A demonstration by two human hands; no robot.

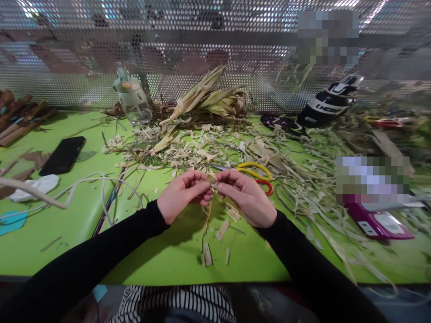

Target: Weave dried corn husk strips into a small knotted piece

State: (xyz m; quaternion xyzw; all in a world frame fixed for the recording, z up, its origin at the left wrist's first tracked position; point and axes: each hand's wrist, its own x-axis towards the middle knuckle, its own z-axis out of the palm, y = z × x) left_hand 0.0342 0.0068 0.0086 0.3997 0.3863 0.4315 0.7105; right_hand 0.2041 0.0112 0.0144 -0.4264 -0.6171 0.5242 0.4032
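Note:
Just above the green tabletop, my left hand and my right hand meet, thumbs and fingers pinched on a small piece of dried corn husk. A thin twisted strand hangs from it toward the table. Behind my right hand lie scissors with yellow and red handles, partly covered by the hand. Cut husk scraps are scattered on the table below my hands. Further back spreads a heap of shredded husk bits.
Whole dried husks lie against the perforated metal screen. A clear bottle and a black bottle stand at the back. Leftward are a black phone and a white cable; rightward, a magenta device among long husk strips.

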